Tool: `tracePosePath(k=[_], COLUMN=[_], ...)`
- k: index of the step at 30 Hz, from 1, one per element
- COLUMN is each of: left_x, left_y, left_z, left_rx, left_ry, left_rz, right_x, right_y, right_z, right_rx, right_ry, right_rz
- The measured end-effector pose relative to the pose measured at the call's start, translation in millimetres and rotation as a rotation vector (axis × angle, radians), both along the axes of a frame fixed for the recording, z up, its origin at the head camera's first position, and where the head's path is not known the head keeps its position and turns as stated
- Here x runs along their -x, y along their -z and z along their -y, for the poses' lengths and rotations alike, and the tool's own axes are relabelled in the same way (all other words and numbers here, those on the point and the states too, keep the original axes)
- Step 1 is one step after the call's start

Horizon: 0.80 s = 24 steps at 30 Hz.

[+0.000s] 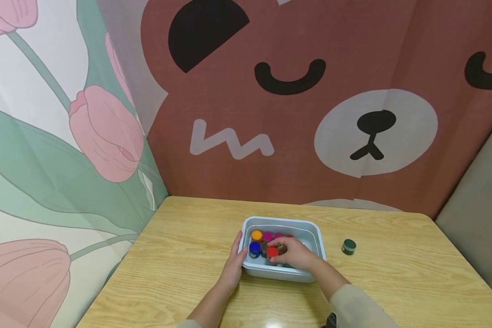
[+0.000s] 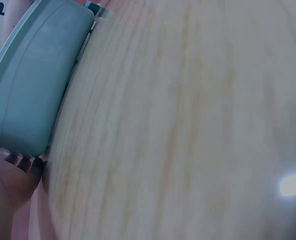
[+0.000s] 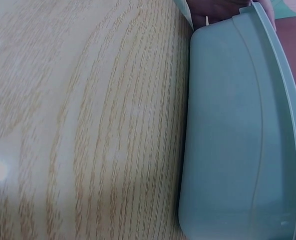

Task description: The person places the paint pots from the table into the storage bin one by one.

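Observation:
A light blue-grey plastic container (image 1: pixel 319 241) rests on the table with several small paint jars inside. My left hand (image 1: pixel 230 269) holds its left end, thumb at the rim and fingers along the outer wall. Inside, my right hand (image 1: pixel 295 253) pinches a red paint jar (image 1: pixel 272 252). Around it are a blue jar (image 1: pixel 254 249), an orange jar (image 1: pixel 256 235), a magenta jar (image 1: pixel 268 236) and a brown jar (image 1: pixel 264 248), with others partly hidden by my right hand. Both wrist views show the outer wall of the container (image 3: pixel 222 130).
To the right of the container, a dark green paint jar (image 1: pixel 349 247) stands on the wooden table (image 1: pixel 168 255). Behind the table hangs a cloth with a brown bear face (image 1: pixel 229 105). A tulip-patterned cloth (image 1: pixel 65 182) hangs at the left.

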<state>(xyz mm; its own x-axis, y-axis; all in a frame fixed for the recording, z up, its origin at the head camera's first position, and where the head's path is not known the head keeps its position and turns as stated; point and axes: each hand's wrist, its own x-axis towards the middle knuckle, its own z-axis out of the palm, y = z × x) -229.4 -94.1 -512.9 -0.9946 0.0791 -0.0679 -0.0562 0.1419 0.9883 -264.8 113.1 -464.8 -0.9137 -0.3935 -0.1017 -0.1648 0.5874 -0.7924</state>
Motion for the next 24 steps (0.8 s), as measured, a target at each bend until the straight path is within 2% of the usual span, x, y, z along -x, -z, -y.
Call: tracePosePath(k=[7,24], left_x=[-0.9,0.1], left_y=[-1.2,4.8], left_z=[0.0,0.4], left_rx=[0.003,-0.007], left_ry=[0.001,0.0], left_rz=[-0.001,-0.027], right_x=[-0.4,-0.4], right_y=[0.1,2.8], right_z=[0.4,-2.0], right_rx=[0.002,0.056], right_ry=[0.003,-0.007], right_rz=[0.0,-0.004])
